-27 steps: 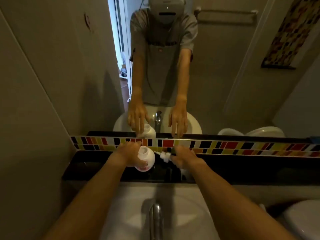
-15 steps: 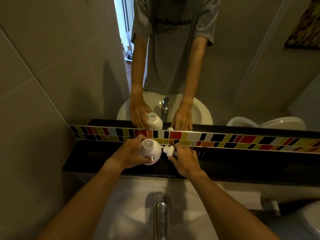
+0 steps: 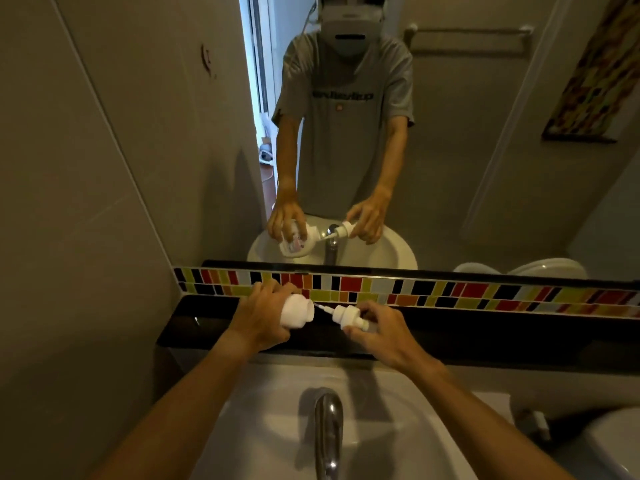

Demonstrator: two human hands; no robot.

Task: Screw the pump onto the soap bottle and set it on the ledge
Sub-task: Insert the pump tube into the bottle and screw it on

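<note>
My left hand (image 3: 265,318) grips a small white soap bottle (image 3: 297,312), tipped on its side with its neck pointing right. My right hand (image 3: 379,329) holds the white pump (image 3: 348,315) by its head, its thin dip tube pointing left and its tip at the bottle's mouth. The pump collar stands a short gap from the neck. Both are held in the air just above the black ledge (image 3: 485,336). The mirror above shows the same pose.
A chrome faucet (image 3: 327,431) rises from the white sink (image 3: 263,417) below my arms. A strip of coloured tiles (image 3: 450,294) backs the ledge. A grey wall (image 3: 69,237) closes the left side, and part of a toilet (image 3: 613,445) shows at lower right.
The bottle was upright in my left hand and now lies tipped sideways. My right hand drew the pump out to the right and aimed its tube at the bottle's mouth.
</note>
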